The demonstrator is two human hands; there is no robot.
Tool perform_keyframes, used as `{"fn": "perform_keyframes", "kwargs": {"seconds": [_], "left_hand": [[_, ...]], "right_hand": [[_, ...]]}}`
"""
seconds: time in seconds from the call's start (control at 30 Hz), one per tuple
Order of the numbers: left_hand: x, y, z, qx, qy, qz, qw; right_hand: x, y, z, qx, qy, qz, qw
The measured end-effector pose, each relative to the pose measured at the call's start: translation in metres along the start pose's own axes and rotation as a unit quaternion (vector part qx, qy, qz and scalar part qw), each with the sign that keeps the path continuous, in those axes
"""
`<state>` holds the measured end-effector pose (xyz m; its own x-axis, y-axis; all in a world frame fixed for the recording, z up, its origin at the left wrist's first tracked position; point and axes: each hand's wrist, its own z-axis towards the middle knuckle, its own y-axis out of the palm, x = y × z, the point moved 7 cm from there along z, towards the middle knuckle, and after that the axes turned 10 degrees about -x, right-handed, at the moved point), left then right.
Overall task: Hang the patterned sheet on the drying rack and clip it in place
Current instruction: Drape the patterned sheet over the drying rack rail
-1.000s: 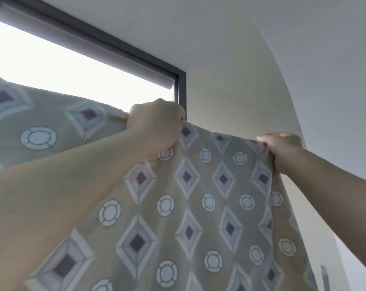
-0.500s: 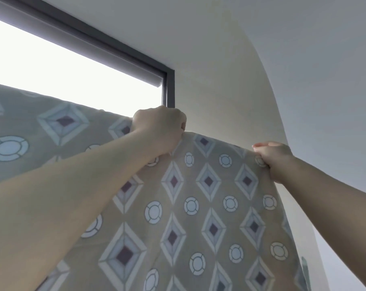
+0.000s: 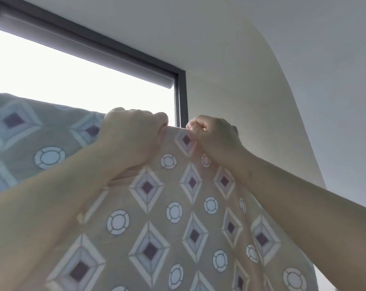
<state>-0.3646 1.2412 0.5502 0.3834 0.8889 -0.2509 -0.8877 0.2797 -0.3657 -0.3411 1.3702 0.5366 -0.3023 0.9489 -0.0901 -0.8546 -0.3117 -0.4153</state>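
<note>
The patterned sheet (image 3: 157, 223), tan with white diamonds, purple centres and white rings, hangs down in front of me and fills the lower view. Both arms reach up to its top edge. My left hand (image 3: 131, 139) is closed on the top fold. My right hand (image 3: 215, 137) grips the same fold close beside it, only a short strip of cloth between them. The drying rack is hidden behind the sheet. No clip is visible.
A bright window (image 3: 73, 80) with a dark frame (image 3: 182, 97) and a rolled blind at its top lies behind the sheet. White ceiling and a curved white wall (image 3: 262, 91) fill the upper right.
My right hand has slid left along the top edge until it is close to my left hand. The sheet's right side now bunches and hangs lower. The view has tilted slightly.
</note>
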Motion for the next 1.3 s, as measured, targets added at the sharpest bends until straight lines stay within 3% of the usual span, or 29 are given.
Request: {"fn": "perform_keyframes", "kwargs": {"seconds": [0.4,0.5,0.83,1.2,1.3], "left_hand": [[-0.158,-0.08,-0.083,-0.022,-0.107,0.083,0.991],[-0.19,-0.113,-0.115,0.054,-0.099,0.115,0.987],[-0.296,-0.178,-0.178,0.029,-0.1,0.12,0.987],[-0.356,-0.212,-0.228,-0.017,-0.17,0.087,0.981],[-0.359,-0.218,-0.247,0.06,-0.186,0.007,0.981]], "right_hand": [[-0.181,0.059,0.009,-0.042,-0.099,0.09,0.99],[-0.228,0.069,0.008,-0.038,-0.112,0.104,0.988],[-0.382,0.087,-0.005,-0.009,-0.143,0.155,0.977],[-0.417,0.102,-0.006,-0.007,-0.104,0.089,0.991],[-0.415,0.104,-0.007,0.007,-0.082,0.057,0.995]]}}
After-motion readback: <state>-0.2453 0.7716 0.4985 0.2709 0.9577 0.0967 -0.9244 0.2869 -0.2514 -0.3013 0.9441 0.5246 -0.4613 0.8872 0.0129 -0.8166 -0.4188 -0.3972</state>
